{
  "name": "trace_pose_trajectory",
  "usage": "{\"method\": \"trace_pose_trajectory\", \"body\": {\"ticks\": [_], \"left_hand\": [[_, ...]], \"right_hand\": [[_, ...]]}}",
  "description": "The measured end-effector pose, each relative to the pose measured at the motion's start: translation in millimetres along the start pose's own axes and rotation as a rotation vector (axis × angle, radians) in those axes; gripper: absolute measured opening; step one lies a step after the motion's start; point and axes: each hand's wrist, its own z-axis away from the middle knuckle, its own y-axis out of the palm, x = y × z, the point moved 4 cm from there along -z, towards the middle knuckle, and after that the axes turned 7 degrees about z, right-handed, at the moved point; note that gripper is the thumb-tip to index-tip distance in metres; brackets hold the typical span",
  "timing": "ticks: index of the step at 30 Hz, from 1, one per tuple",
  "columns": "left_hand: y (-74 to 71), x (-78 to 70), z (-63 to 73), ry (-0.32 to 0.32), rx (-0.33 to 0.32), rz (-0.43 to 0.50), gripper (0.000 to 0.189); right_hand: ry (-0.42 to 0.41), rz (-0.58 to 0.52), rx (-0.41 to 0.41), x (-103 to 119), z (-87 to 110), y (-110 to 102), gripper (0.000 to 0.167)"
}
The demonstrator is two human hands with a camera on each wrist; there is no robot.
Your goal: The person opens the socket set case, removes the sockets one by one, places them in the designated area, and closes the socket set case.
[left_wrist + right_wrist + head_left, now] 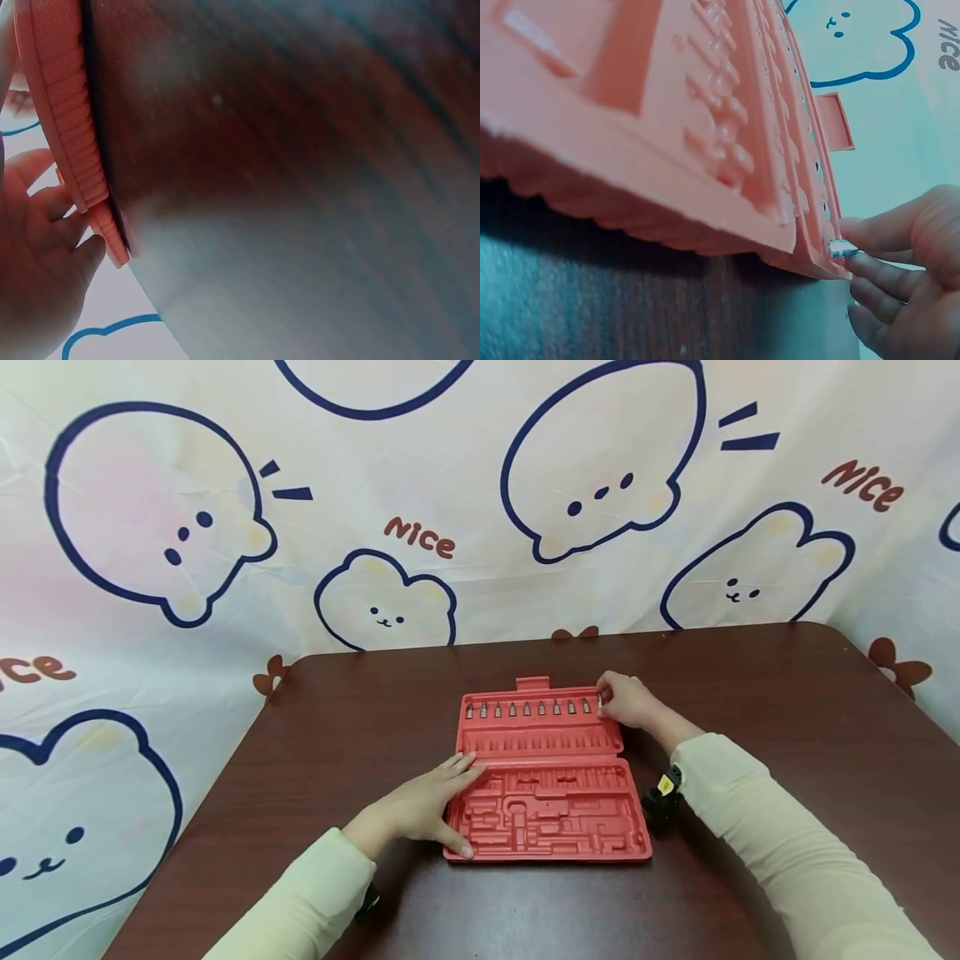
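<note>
A red plastic tool case (551,858) lies unfolded on the table, its moulded slots facing up. Along the back half runs a row of several small silver screwdriver bits (527,709). At the right end of that row, my right hand (628,700) pinches one screwdriver bit (841,250) between thumb and fingertips, right at its slot. My left hand (423,802) rests on the case's left edge with fingers spread, the thumb at the front left corner and the other fingers near the hinge. The front half's slots hold no tools.
The dark brown wooden table (360,727) carries the case near its middle. A printed cloth (480,502) with cartoon bears hangs behind and beside the table. A black wrist camera (662,797) sits under the right sleeve, close to the case's right edge.
</note>
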Motion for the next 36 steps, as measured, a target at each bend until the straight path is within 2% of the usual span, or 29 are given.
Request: {"method": "trace_pose_trajectory", "body": {"ticks": [6, 12, 19, 22, 26, 31, 36], "left_hand": [[-0.9, 0.8, -0.7, -0.004, -0.025, -0.021, 0.107], [-3.9, -2.9, 0.0, 0.002, -0.035, -0.056, 0.108], [-5.0, -3.3, -0.7, -0.005, -0.043, -0.066, 0.108], [-5.1, -2.9, -1.2, -0.007, -0.042, -0.058, 0.108], [-4.6, -3.5, -1.8, -0.01, -0.037, -0.053, 0.108], [-4.2, -4.9, -1.0, -0.015, -0.027, -0.053, 0.107], [-5.2, -5.8, 0.4, -0.022, -0.018, -0.048, 0.106]], "right_hand": [[0.061, -0.189, -0.068, -4.3, 1.2, 1.9, 0.016], [0.126, -0.229, -0.087, -6.3, 1.1, 4.5, 0.014], [0.099, -0.193, -0.155, -5.6, 2.6, 2.2, 0.008], [0.094, -0.247, -0.192, -8.1, 4.9, 0.5, 0.009], [0.069, -0.382, -0.234, -12.5, 9.1, -4.5, 0.01], [0.052, -0.482, -0.224, -21.0, 19.2, -12.0, 0.012], [0.084, -0.457, -0.181, -35.5, 32.7, -16.7, 0.013]]}}
